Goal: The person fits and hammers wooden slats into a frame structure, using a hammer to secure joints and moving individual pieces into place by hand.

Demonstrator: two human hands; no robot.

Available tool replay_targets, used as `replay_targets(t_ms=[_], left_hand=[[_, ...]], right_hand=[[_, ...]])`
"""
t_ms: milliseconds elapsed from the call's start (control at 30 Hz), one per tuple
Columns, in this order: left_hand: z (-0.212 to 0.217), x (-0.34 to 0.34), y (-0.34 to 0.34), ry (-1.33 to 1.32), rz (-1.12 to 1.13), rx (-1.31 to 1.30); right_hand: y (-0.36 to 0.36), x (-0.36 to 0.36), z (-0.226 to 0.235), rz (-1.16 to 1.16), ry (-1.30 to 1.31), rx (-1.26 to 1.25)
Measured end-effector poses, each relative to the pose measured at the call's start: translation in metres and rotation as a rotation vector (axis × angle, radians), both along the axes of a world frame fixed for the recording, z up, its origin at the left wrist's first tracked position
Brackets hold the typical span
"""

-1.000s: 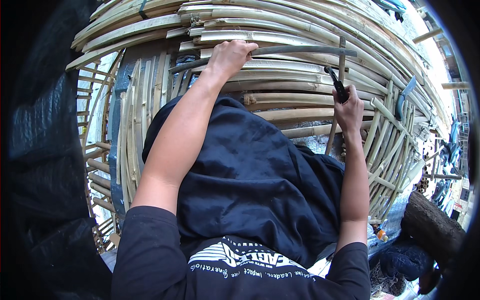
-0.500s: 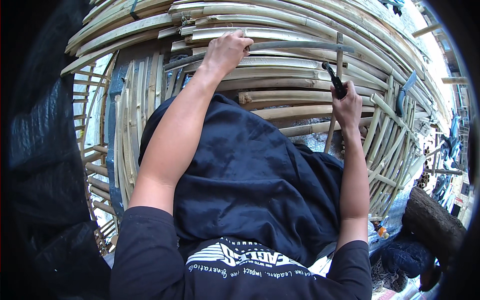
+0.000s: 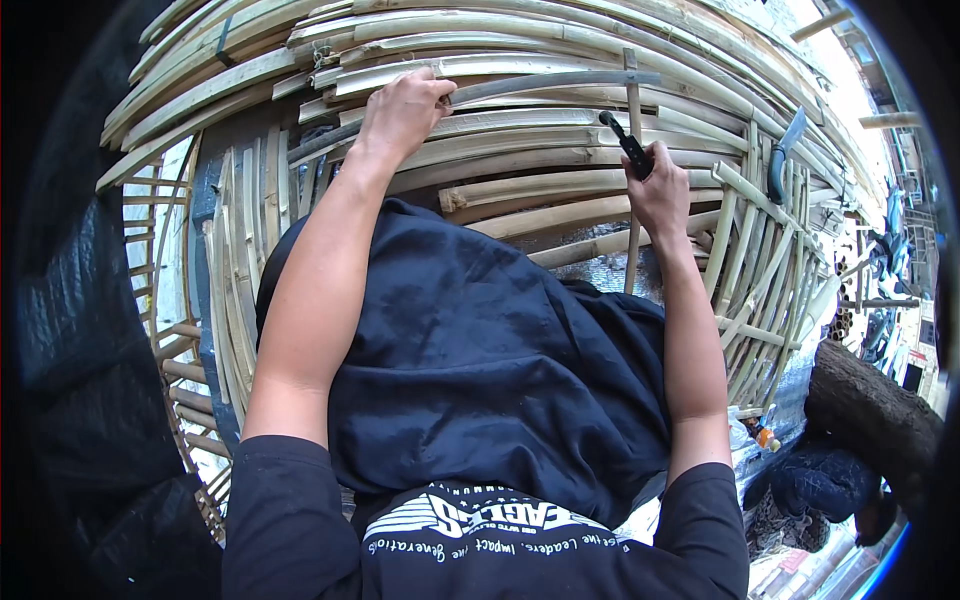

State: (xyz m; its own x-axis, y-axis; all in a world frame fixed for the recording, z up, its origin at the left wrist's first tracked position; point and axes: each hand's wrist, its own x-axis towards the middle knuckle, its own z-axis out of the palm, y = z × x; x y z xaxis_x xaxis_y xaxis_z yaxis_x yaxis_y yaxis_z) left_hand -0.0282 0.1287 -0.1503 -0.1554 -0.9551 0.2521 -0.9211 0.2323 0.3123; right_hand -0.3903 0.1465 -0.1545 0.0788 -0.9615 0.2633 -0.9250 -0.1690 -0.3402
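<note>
My left hand (image 3: 405, 112) is closed around a long grey strip (image 3: 530, 86), slightly curved, lying across the split bamboo. The strip's right end overlaps a thin upright stick (image 3: 632, 105). In my right hand (image 3: 661, 193) is a black tool (image 3: 626, 143), gripped near its lower end and tilted up to the left. Its exact kind does not show. The stick passes close by or behind that hand; whether my fingers touch it I cannot tell. A knife (image 3: 784, 160) with a dark blue handle lies on the bamboo to the right of my right hand.
Split bamboo slats (image 3: 540, 190) lie in rows in front of me. Thin bamboo strips (image 3: 760, 250) are piled at the right, others at the left (image 3: 235, 270). Dark cloth (image 3: 490, 330) covers my lap. A thick log (image 3: 870, 400) and another person (image 3: 815, 490) are at lower right.
The whole view has shifted, so the scene sits farther left and a little higher. Both hands keep their holds, with little other change.
</note>
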Motion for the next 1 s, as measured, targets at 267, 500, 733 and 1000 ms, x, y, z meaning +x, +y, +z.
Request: replay_targets(t_ms=[267,500,733,1000], left_hand=[[0.003,-0.003,-0.001,-0.02,-0.009,0.032],[0.003,-0.003,-0.004,-0.045,-0.021,0.048],[-0.001,-0.004,-0.007,-0.04,-0.029,0.033],[-0.005,-0.006,-0.008,-0.078,-0.039,0.029]], right_hand=[[-0.004,-0.004,-0.006,0.004,0.015,0.013],[-0.006,-0.006,-0.014,0.006,0.001,0.016],[-0.009,-0.009,-0.019,0.005,0.019,0.013],[-0.009,-0.008,-0.019,0.003,-0.002,0.045]])
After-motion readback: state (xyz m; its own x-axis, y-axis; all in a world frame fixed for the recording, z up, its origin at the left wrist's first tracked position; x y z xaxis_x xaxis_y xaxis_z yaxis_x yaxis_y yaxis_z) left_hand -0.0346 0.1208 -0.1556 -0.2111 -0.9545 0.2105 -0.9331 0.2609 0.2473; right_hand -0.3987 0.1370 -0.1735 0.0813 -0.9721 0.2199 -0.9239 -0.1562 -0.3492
